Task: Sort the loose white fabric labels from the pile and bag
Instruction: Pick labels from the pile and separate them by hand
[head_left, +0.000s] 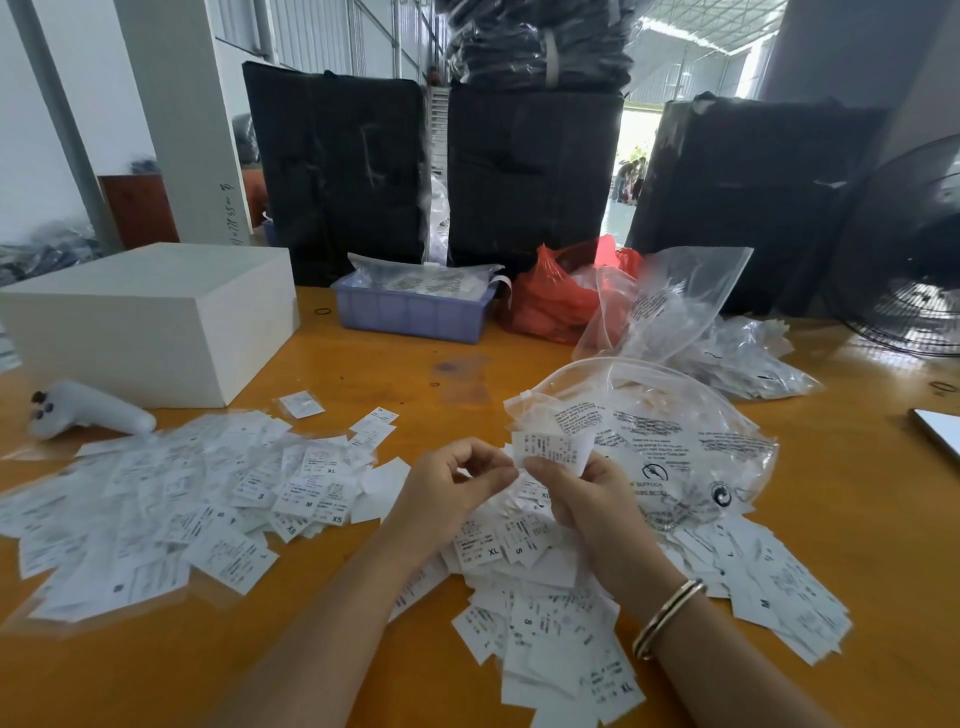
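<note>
Over the desk (363, 374), my right hand (587, 499) pinches a few labels (550, 449); my left hand (452, 483) curls beside them, its grip holding nothing I can see. Loose labels lie beneath, a clear bag (675, 431) just right, a white box (150, 317) and blue tray (415, 312) beyond.

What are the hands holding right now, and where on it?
The right hand pinches a small stack of white labels by its lower edge. The left hand is curled beside it; no grip shows.
</note>
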